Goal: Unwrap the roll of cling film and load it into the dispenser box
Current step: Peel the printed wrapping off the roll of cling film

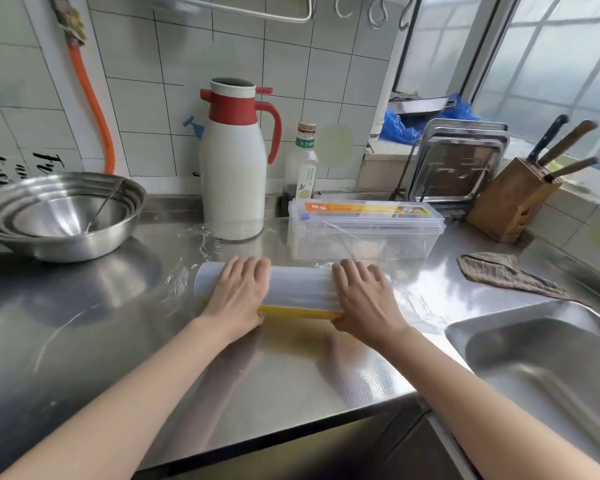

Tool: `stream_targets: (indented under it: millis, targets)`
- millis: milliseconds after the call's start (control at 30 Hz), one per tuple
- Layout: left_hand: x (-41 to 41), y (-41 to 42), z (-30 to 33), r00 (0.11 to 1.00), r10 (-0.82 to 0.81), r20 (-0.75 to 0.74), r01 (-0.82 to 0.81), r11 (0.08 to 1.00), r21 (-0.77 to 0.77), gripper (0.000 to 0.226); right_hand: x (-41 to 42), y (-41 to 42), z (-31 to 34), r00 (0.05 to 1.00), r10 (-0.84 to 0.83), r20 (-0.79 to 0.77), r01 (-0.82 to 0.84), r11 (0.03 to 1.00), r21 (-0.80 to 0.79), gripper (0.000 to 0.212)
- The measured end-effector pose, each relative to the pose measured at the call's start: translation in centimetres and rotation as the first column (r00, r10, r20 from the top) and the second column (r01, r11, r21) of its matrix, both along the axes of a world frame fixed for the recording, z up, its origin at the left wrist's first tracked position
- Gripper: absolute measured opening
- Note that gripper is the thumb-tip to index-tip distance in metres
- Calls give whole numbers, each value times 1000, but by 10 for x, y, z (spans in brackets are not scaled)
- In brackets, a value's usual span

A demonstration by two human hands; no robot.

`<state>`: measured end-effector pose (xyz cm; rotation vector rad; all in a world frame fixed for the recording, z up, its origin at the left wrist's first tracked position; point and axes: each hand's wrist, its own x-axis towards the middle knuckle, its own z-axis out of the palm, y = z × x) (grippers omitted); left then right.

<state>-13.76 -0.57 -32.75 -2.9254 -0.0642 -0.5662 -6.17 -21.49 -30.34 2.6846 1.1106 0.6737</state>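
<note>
Stainless steel runs across the whole counter (118, 334), backed by white wall tiles and a frosted window at the right. From the head view, the roll of cling film (298, 287) lies lengthwise on the counter, parallel to its front edge, with a yellow strip showing along its near side. Both hands lie palm-down over it: the left hand (238, 292) covers the roll's left part and the right hand (362, 296) its right part, fingers together and bent over the top — whether the thumbs hook underneath is hard to tell. Loose clear wrap (187, 268) appears to lie crumpled on the counter around the roll's left end.

Just behind the roll stands the clear dispenser box (364, 230), lid down, with an orange label on top. Left of it stands a white and red thermos jug (234, 161), and a bottle (303, 164) between the two. Stacked steel bowls (61, 216) sit far left — a knife block (510, 199), a cloth (499, 271) and a sink (551, 368) are at the right.
</note>
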Motion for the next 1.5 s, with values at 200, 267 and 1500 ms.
stream_targets:
  millis: [200, 267, 1500]
  targets:
    - [-9, -4, 4, 983, -129, -132, 118, 989, -86, 77, -15, -19, -9, 987, -12, -161, 0, 998, -70, 81]
    - [-14, -3, 8, 974, -150, -170, 123, 979, -160, 82, -17, -26, -7, 978, 17, -208, -32, 997, -70, 81]
    - [-36, -15, 41, 943, -45, -330, 16, 996, -89, 81, -37, -37, 30, 908, 65, -415, -98, 993, -59, 71]
